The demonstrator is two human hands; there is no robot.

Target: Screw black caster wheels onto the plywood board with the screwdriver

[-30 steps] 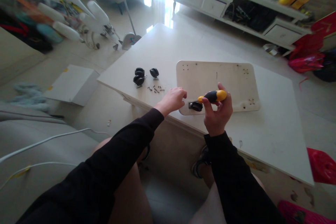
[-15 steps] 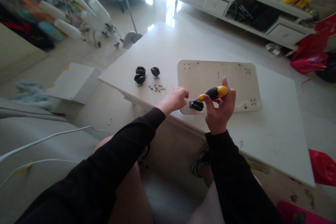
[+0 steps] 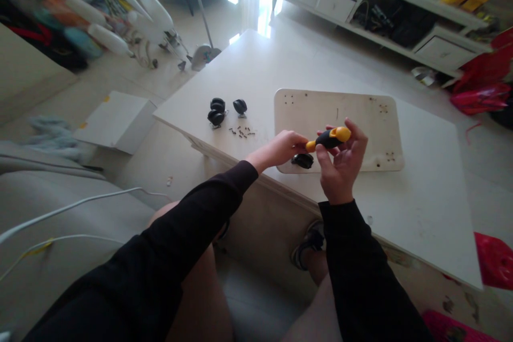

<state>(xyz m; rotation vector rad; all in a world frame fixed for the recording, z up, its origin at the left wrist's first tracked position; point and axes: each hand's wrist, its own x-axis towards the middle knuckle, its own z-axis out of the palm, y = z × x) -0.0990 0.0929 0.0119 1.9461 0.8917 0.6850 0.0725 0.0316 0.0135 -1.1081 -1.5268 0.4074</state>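
Observation:
My right hand holds a yellow-and-black screwdriver by its handle, tilted over the near left part of a pale rounded board. At the front end of the handle, my left hand has its fingers closed at the shaft, which they hide along with the tip. Just below them a black caster wheel sits at the board's near left corner. To the left, three more casters lie on the white table, beside several small screws.
Groups of holes mark the board's other corners. A white box stands on the floor at left. Across the room is a low white cabinet with tools on top. A red stool is by the table's right end.
My left hand has moved right, from beside the caster up to the screwdriver's shaft, and closed there. The screwdriver's handle stays in my right hand, whose fingers have opened out slightly.

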